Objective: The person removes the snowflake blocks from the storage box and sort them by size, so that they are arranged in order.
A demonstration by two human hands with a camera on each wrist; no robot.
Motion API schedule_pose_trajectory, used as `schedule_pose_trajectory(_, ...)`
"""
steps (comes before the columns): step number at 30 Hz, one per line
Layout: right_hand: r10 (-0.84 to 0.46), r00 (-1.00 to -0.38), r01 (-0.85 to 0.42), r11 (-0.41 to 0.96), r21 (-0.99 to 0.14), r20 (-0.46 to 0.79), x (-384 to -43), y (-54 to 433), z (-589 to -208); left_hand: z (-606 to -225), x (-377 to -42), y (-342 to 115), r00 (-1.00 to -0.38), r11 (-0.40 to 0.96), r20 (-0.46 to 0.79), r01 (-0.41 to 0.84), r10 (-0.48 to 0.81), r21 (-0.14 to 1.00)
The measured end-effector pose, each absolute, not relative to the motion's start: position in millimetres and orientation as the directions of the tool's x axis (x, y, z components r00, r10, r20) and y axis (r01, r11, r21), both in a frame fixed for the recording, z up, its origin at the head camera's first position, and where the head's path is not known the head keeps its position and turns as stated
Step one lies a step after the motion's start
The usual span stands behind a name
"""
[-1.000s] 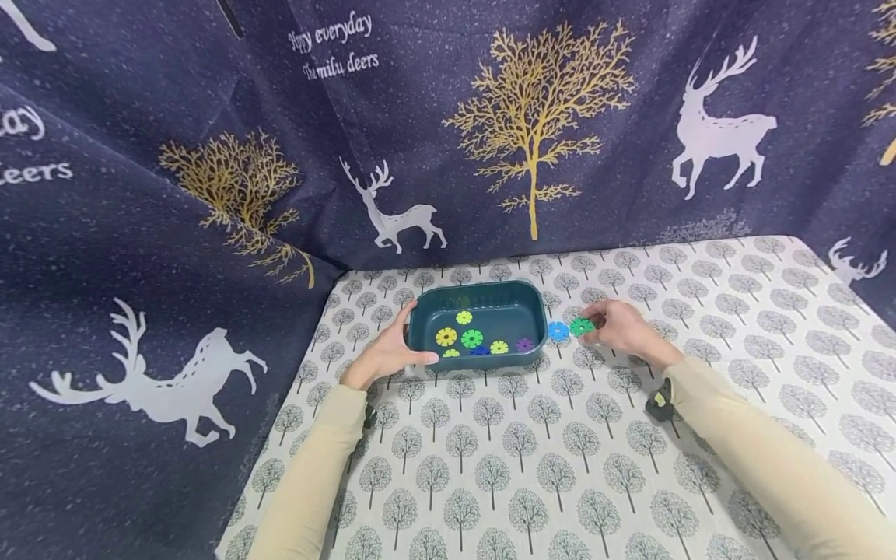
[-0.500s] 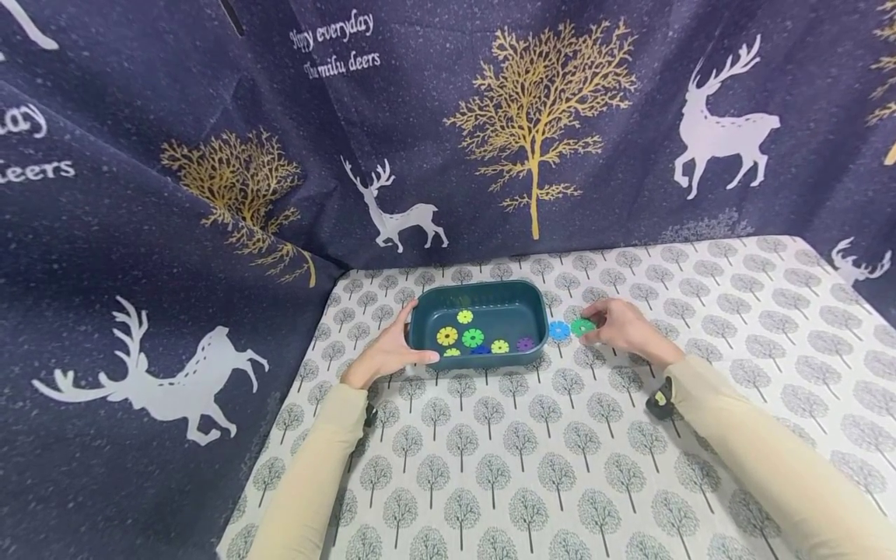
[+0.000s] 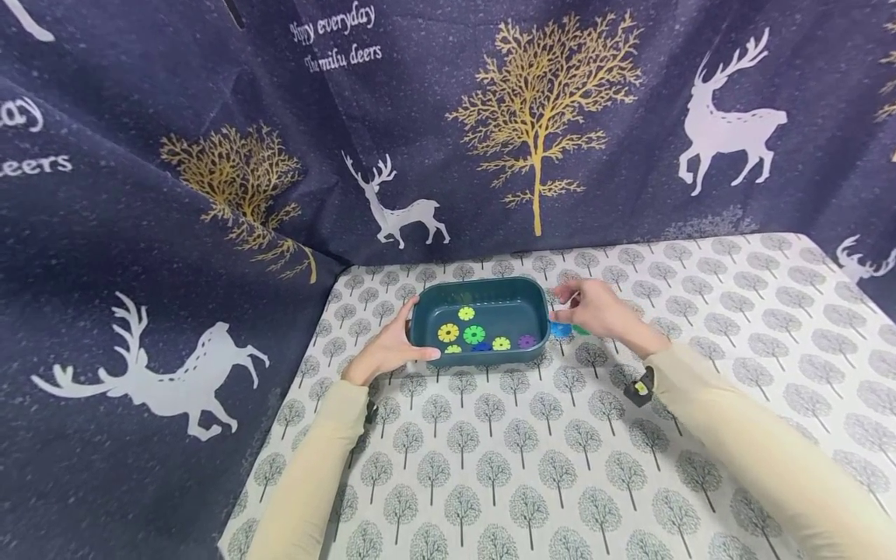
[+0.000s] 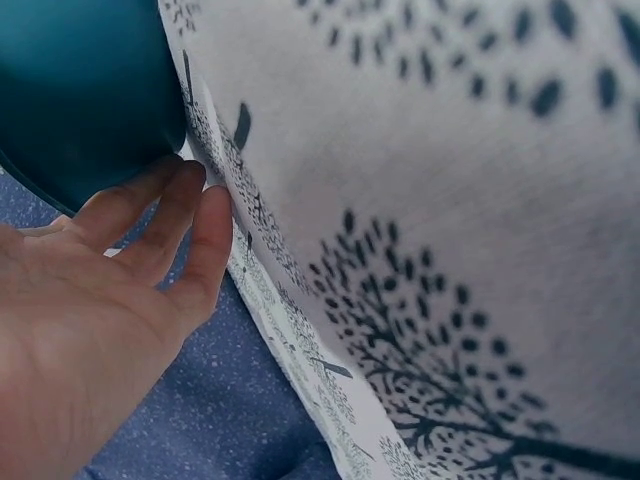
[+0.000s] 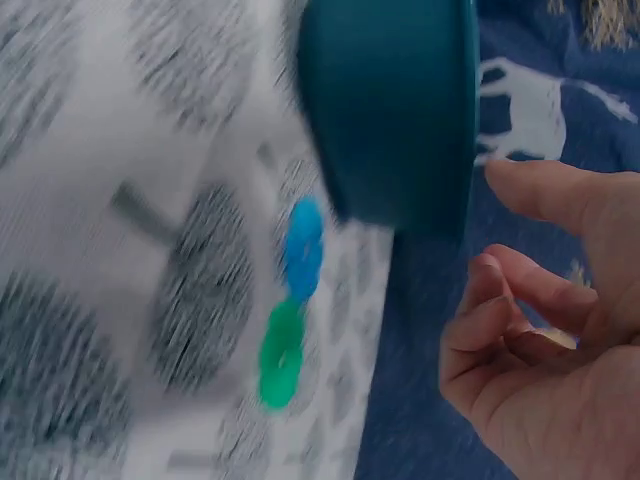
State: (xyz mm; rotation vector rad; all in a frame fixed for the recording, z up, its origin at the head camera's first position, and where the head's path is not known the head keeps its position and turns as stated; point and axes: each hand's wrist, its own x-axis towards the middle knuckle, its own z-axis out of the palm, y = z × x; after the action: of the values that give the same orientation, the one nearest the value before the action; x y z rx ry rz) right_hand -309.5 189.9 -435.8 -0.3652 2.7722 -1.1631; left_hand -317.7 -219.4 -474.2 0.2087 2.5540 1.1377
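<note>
Half a second ago the right hand [image 3: 593, 308] was at the green disc [image 5: 282, 355] on the bench [image 3: 490, 467]; now it has moved left and slightly farther away, up to the right end of the teal tray [image 3: 511, 315]. The green disc and the blue disc [image 5: 304, 250] have stayed in place, and the left hand [image 3: 387, 349] is at the tray's left end as before.

The blue disc lies just right of the tray, with the green one meeting its edge on the right. From the head both are partly covered by the right hand. Inside the tray lie a yellow disc [image 3: 448, 333], a light green disc [image 3: 474, 334], a dark blue disc [image 3: 481, 348], a purple disc [image 3: 526, 341] and three lime discs [image 3: 466, 313], well to the left of that hand.

The right grip is moderately wide, its fingers loosely bent, and nothing shows between them; whether a fingertip touches the tray I cannot tell. The left grip holds the tray, thumb over the near side, fingers around the left end.
</note>
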Motion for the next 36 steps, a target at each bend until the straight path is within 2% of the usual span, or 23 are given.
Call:
schedule_pose_trajectory(5, -0.296, -0.954, -0.237, 0.673, -0.701, 0.038, -310, 160, -433, -474, -317, -219, -0.934, 0.661, -0.229, 0.010, 0.273, 0.750)
schedule_pose_trajectory(12, -0.381, -0.925, -0.281, 0.656, -0.700, 0.014, -312, 123, -435, -474, -318, -220, -0.931, 0.647, -0.233, 0.004, 0.279, 0.762)
schedule_pose_trajectory(17, -0.437, -0.900, -0.333, 0.679, -0.655, 0.004, -316, 105, -440, -473, -318, -220, -0.935, 0.656, -0.230, 0.004, 0.270, 0.755)
schedule_pose_trajectory(28, -0.447, -0.886, -0.279, 0.728, -0.627, -0.124, -330, 73, -453, -473, -317, -220, -0.935, 0.656, -0.235, -0.002, 0.267, 0.755)
schedule_pose_trajectory(36, -0.477, -0.875, -0.339, 0.727, -0.597, -0.084, -332, 55, -462, -473, -316, -218, -0.930, 0.628, -0.236, -0.008, 0.281, 0.778)
